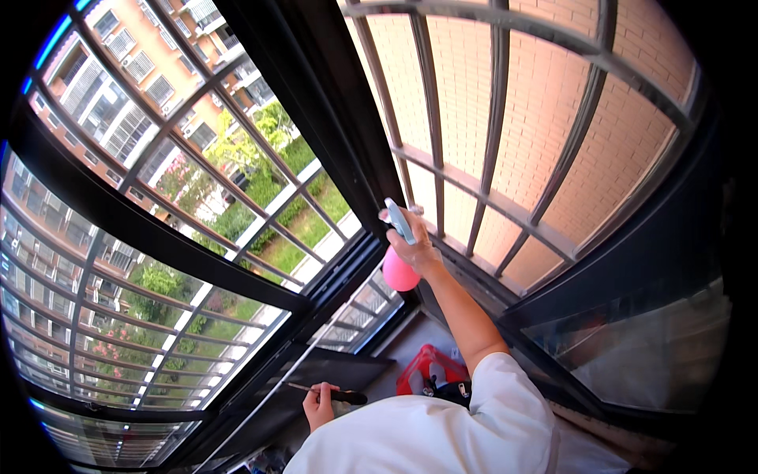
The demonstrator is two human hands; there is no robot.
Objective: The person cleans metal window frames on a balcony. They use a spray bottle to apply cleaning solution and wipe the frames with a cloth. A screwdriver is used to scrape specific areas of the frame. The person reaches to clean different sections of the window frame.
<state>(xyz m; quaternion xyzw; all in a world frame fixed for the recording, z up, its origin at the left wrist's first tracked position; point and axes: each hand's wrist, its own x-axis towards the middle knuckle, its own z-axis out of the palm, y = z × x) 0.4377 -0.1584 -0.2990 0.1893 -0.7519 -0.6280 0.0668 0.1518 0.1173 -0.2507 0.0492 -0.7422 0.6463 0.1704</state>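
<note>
My right arm is stretched out to the corner where two window frames meet. My right hand (420, 251) is closed around a spray bottle with a pale blue trigger head (399, 220) and a round pink body (400, 272). The bottle is close to the dark corner post (371, 170); whether it touches cannot be seen. Lower down, near my body, my left hand (319, 408) grips a slim tool (349, 396) with a black handle and a thin shaft pointing left. The exact kind of tool is too small to make out.
Barred windows (197, 296) stand on the left. More metal bars (497, 103) face a brick wall on the right. Below my right arm sits a red container (429, 365) with dark items inside. A thin white rod or cord (296, 365) runs slantwise beside the left window.
</note>
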